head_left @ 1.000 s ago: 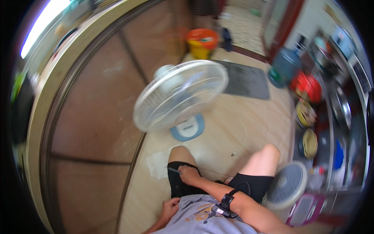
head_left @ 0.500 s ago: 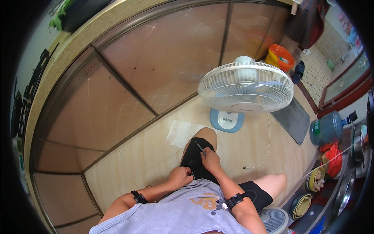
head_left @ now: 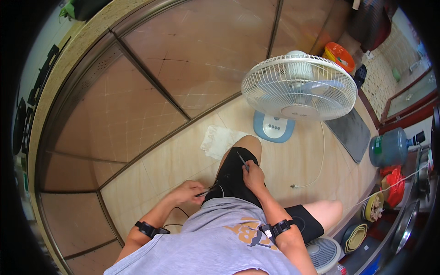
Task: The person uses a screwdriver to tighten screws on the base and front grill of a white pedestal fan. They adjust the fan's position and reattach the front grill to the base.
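Tool (head_left: 241, 159), slim and dark, juts forward from the curled right hand (head_left: 254, 177), over the shorts (head_left: 229, 178); the left hand (head_left: 187, 192), partly closed, holds a thin dark item (head_left: 201, 194) beside them, its kind unclear. The fan (head_left: 300, 89) stands ahead; it is well apart from both hands.

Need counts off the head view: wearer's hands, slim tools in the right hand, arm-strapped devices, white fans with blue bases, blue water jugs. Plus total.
Hands: 2 (left hand, right hand)
Slim tool in the right hand: 1
Arm-strapped devices: 2 (left-arm device, right-arm device)
White fan: 1
Blue water jug: 1
Total: 7
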Demonstrator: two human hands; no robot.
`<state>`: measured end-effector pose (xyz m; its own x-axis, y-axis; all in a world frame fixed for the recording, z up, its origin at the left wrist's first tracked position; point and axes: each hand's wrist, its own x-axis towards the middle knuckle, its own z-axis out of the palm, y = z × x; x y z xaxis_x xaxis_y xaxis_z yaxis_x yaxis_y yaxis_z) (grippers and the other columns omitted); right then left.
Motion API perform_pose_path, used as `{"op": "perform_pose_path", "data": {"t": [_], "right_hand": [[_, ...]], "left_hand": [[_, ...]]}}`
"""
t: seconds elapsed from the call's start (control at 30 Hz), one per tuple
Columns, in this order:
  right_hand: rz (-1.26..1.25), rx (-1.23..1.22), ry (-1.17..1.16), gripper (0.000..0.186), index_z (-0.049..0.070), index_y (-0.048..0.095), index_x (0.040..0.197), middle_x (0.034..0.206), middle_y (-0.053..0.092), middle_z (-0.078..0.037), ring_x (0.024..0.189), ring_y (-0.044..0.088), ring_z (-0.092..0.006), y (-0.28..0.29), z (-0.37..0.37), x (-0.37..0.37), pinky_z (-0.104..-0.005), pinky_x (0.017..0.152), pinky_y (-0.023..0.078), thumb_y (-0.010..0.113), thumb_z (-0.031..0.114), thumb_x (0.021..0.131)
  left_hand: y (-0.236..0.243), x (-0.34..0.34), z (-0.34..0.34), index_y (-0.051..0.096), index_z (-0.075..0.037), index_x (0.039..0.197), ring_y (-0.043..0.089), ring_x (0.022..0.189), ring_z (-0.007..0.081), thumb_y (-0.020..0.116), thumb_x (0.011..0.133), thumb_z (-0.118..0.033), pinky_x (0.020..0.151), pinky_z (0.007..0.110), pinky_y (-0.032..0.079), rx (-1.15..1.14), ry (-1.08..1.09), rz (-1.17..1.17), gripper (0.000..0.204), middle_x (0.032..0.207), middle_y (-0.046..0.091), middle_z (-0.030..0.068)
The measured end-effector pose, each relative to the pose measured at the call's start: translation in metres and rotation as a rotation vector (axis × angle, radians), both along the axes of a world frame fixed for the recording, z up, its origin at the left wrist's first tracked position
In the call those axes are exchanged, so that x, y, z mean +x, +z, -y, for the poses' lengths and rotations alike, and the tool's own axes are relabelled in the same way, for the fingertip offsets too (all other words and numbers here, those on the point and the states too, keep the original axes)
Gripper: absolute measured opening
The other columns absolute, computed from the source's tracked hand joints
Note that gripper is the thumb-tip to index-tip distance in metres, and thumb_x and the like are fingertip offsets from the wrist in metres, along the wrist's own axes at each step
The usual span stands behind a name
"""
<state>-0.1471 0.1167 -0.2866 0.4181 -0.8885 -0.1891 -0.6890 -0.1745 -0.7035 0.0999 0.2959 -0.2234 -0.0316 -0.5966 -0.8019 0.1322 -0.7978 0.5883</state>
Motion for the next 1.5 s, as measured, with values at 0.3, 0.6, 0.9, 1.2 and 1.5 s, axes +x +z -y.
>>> {"op": "perform_pose_path", "data": {"t": [0.3,0.6,0.9,1.2,1.5], "right_hand": [[0.538,-0.310,0.265,0.040,0.007,0.063,0.120,0.115,0.066,-0.016,0.102,0.065,-0.0342,0.105,0.011,-0.004,-0.0429,0.083,0.054,0.069,0.002,0.081],[0.449,-0.184,-0.078,0.012,0.002,0.069,0.097,0.084,0.071,-0.010,0.076,0.070,-0.0225,0.144,0.020,-0.082,-0.0338,0.068,0.055,0.071,0.004,0.086],[0.451,0.026,-0.403,0.013,0.001,0.068,0.096,0.081,0.064,-0.002,0.067,0.056,-0.0085,0.145,0.018,-0.132,-0.0234,0.061,0.046,0.074,0.009,0.088],[0.756,0.306,-0.532,0.021,0.002,0.074,0.107,0.084,0.063,-0.001,0.069,0.054,-0.0061,0.159,0.014,-0.155,-0.0246,0.061,0.044,0.074,0.003,0.085],[0.614,-0.058,-0.546,0.010,0.000,0.066,0.101,0.088,0.068,-0.005,0.066,0.059,-0.0080,0.158,0.027,-0.164,-0.0233,0.055,0.045,0.066,0.009,0.095]], "left_hand": [[0.089,0.027,0.041,0.068,0.002,0.099,0.071,0.062,0.0177,0.058,0.098,-0.013,0.053,0.027,0.056,-0.140,0.001,0.165,0.018,0.085,0.073,0.0132],[0.101,-0.092,0.174,0.063,-0.002,0.120,0.073,0.073,0.0179,0.054,0.105,-0.026,0.063,0.025,0.057,-0.446,-0.159,-0.212,0.029,0.094,0.073,0.0128],[0.080,-0.150,0.198,0.069,0.000,0.104,0.064,0.075,0.0065,0.066,0.096,-0.011,0.064,0.021,0.050,-0.616,-0.430,0.074,0.014,0.088,0.070,0.0018],[0.083,-0.162,0.200,0.073,0.001,0.100,0.059,0.072,0.0029,0.069,0.092,-0.003,0.062,0.020,0.047,-0.597,-0.397,0.108,0.010,0.081,0.069,-0.0013],[0.115,-0.159,0.207,0.064,-0.002,0.107,0.068,0.100,0.0142,0.064,0.098,-0.010,0.081,0.027,0.055,-0.601,-0.052,-0.203,0.012,0.107,0.073,0.0093]]}}
